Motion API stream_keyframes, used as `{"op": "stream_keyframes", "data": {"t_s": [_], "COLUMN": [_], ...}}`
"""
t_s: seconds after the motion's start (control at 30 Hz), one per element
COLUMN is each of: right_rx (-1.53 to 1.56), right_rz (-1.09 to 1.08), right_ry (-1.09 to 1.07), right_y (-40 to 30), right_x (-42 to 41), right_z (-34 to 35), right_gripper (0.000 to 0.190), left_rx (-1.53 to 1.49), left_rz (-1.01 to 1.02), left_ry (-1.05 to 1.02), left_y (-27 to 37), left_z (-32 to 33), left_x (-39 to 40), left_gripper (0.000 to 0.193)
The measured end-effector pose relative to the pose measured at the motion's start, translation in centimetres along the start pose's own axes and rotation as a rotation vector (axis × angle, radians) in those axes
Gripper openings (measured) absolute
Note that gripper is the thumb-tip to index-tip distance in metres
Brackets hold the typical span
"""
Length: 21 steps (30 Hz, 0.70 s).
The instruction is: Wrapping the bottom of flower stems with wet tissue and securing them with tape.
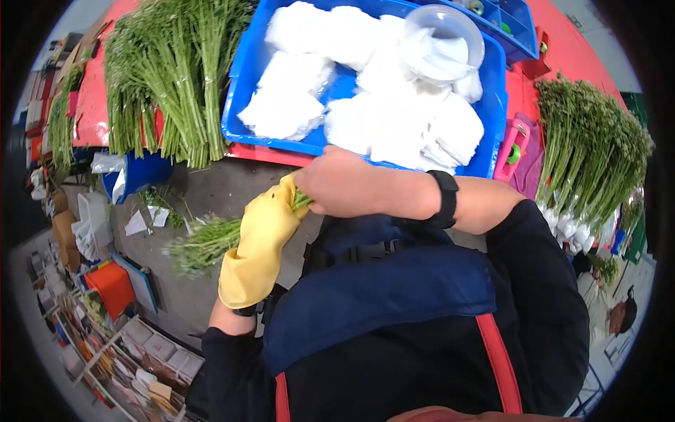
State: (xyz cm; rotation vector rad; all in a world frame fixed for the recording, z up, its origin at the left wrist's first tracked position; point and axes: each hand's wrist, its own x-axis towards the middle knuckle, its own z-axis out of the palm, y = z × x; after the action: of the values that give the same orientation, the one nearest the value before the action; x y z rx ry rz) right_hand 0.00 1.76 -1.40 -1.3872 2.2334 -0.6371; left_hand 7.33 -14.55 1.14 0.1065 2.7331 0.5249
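My left hand, in a yellow rubber glove, is closed around a bunch of green flower stems. Its leafy heads point left, over the floor, and a short length of cut stem shows beyond the glove. My bare right hand is curled over those stem ends; its fingertips are hidden. Just beyond it lies a blue plastic tray on the red table. In the tray are several wet-looking white pads and a clear round plastic tub with white material inside.
Cut stems are heaped at the table's left edge, above a blue bin. Bunches with white-wrapped ends lie at the right, near a pink tape dispenser. Another person is at far right.
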Motion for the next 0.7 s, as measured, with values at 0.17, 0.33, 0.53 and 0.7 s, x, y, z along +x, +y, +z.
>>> {"op": "stream_keyframes", "data": {"t_s": [0.17, 0.33, 0.53, 0.7], "right_rx": [0.128, -0.092, 0.117, 1.109], "right_rz": [0.263, 0.477, 0.404, 0.762], "right_ry": [0.452, 0.230, 0.506, 0.802], "right_y": [7.0, 9.9, 11.6, 13.7], "right_x": [-6.4, -10.1, -11.0, -13.8], "right_z": [-2.3, 1.3, 2.7, 2.2], "right_gripper": [0.023, 0.011, 0.010, 0.014], "left_rx": [-0.934, -1.009, -1.037, -1.002], "left_rz": [-0.502, -0.441, -0.362, -0.356], "left_ry": [-0.162, -0.284, -0.389, -0.365], "left_y": [-0.1, 2.8, 3.9, 4.4], "left_z": [2.0, 0.3, 0.8, 1.0], "left_x": [2.7, 4.7, 6.8, 7.6], "left_gripper": [0.025, 0.022, 0.020, 0.022]}}
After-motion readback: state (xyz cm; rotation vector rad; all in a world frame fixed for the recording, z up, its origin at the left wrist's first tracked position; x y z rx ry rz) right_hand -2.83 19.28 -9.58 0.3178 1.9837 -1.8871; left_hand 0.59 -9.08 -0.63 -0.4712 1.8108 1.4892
